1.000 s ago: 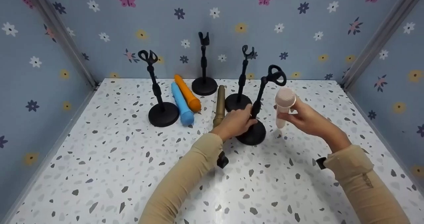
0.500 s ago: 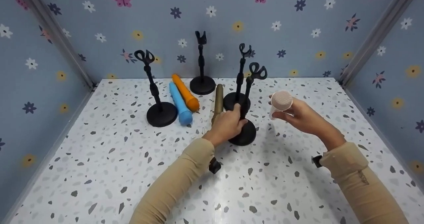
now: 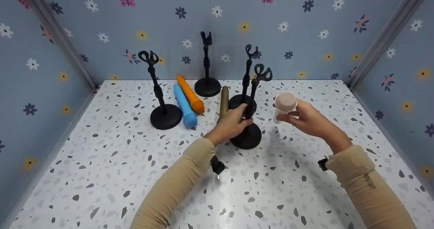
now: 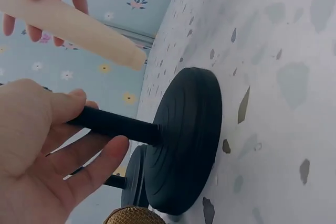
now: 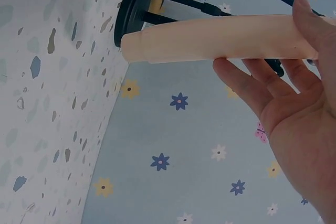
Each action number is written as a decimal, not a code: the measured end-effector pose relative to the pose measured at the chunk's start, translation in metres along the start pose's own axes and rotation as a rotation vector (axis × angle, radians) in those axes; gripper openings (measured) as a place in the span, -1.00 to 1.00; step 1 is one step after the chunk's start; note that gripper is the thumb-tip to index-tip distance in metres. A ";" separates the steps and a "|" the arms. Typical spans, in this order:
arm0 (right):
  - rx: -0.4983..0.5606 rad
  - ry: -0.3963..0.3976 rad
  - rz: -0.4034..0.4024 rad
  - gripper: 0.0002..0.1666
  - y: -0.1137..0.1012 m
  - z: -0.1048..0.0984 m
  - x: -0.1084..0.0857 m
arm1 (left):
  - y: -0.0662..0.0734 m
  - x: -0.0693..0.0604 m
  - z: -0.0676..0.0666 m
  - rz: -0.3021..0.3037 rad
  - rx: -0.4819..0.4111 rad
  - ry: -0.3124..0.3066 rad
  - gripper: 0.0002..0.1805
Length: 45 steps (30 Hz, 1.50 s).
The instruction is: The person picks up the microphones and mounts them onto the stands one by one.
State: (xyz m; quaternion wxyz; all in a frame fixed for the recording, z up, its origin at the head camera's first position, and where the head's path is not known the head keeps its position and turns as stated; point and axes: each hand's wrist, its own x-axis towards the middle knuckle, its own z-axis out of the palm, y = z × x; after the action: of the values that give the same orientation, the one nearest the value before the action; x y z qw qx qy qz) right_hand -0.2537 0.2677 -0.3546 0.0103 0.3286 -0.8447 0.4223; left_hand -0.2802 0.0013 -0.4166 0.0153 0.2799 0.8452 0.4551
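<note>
Looking from the head, we are gripping the near stand [image 3: 249, 139] by its pole with our left hand [image 3: 230, 124], probably steadying it. Our right hand [image 3: 310, 119] is pinching the pale pink microphone [image 3: 285, 101] just to the right, its rounded mesh head facing up. Another black stand [image 3: 245, 81] is standing just beyond; the left stand [image 3: 166, 117] and the far stand [image 3: 207, 87] are rising from broad discs, likely serving as weights against tipping. The brown microphone [image 3: 224, 100], orange microphone [image 3: 190, 95] and blue microphone [image 3: 184, 105] are lying on the speckled table [image 3: 101, 174], their handles pointing far.

From the left wrist, we are seeing fingers curling round the slim, smooth pole, above a thick base showing concentric ridges. The brown microphone's woven-looking mesh is showing at the edge.

From the right wrist, we are pinching the pink handle between thumb and fingers; it is looking like smooth, matte plastic, with a stepped tail end. We are perhaps gripping high to be leaving that lower handle free, tail angling down, above the table.
</note>
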 end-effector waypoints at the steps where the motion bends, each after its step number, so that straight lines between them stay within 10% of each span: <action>1: -0.003 0.005 -0.004 -0.46 0.000 0.000 0.000 | 0.000 0.000 0.000 0.010 0.012 0.012 -0.64; 15: -0.008 0.034 -0.007 -0.57 -0.009 0.002 0.002 | 0.000 -0.014 -0.002 -0.022 0.113 0.181 -0.64; 45: 0.063 0.022 -0.049 -0.27 -0.020 0.001 0.006 | 0.003 -0.013 -0.009 -0.015 0.120 0.087 -0.59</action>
State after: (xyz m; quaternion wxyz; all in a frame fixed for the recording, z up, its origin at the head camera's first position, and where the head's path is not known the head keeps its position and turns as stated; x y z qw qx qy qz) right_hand -0.2465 0.2555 -0.3394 0.0197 0.3444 -0.8225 0.4521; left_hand -0.2705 -0.0100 -0.4118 -0.0350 0.2538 0.8729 0.4152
